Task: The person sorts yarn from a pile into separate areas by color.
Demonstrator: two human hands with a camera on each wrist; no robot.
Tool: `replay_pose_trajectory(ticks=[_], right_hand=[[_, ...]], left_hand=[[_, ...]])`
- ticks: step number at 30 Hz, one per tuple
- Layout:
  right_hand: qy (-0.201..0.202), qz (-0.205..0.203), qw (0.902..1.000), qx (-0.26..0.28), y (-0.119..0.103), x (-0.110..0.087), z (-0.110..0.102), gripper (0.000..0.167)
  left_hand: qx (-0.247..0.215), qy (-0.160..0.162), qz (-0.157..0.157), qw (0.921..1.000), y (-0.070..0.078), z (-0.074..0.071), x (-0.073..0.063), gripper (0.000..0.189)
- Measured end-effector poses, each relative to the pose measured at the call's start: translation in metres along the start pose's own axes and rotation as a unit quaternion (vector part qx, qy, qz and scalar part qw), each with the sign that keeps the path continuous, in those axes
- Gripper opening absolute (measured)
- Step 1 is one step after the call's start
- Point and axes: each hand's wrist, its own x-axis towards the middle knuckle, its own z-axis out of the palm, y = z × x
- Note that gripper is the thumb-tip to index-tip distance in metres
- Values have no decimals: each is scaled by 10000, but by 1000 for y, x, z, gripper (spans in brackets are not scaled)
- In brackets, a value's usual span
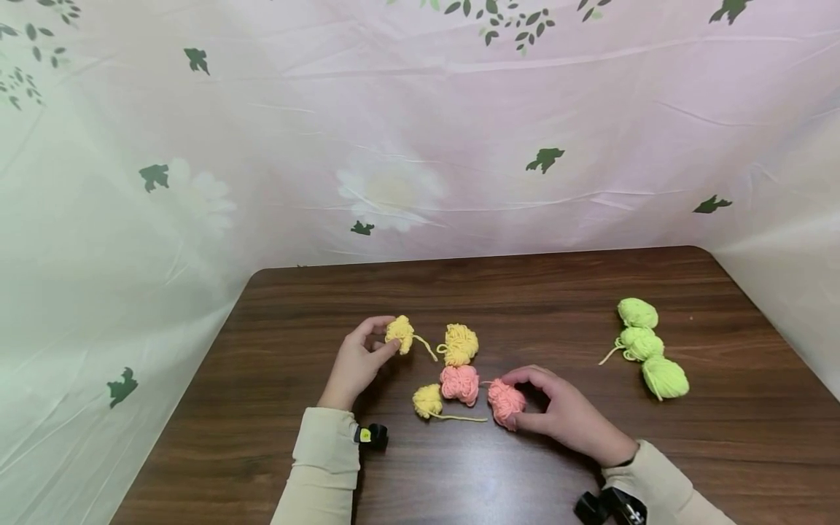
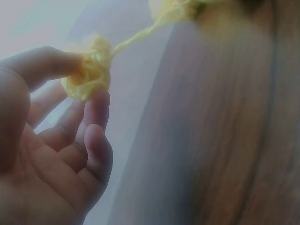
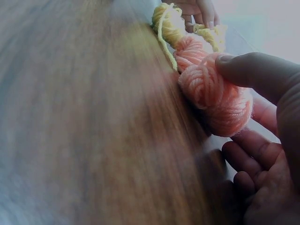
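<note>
My left hand point(image 1: 357, 364) pinches a small yellow yarn ball point(image 1: 400, 334) between thumb and fingers, and a loose strand trails from it to the right. In the left wrist view the same ball point(image 2: 89, 70) sits at the fingertips. My right hand point(image 1: 564, 412) grips a pink yarn ball point(image 1: 506, 403), thumb on the near side in the right wrist view. Between the hands, a second yellow ball point(image 1: 459, 344) lies just behind another pink ball point(image 1: 460, 384). A third yellow ball point(image 1: 428, 401) rests at that pink ball's front left, its strand stretched rightward.
Three lime-green yarn balls point(image 1: 639, 343) lie in a slanting row on the right of the brown wooden table point(image 1: 262, 437). A patterned cloth point(image 1: 275, 146) hangs behind the table and along its sides. Both wrists wear a small black camera point(image 1: 374, 436).
</note>
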Motion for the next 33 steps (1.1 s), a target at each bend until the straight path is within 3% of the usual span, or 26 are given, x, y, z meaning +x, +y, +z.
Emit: replay_pose_trajectory(ticks=[21, 33], right_hand=[[12, 27, 10000, -23, 0, -1, 0, 43], [10, 30, 10000, -56, 1, 0, 0, 43]], left_hand=[[-368, 723, -297, 9963, -13, -45, -1, 38], [357, 1147, -475, 9916, -31, -66, -1, 36]])
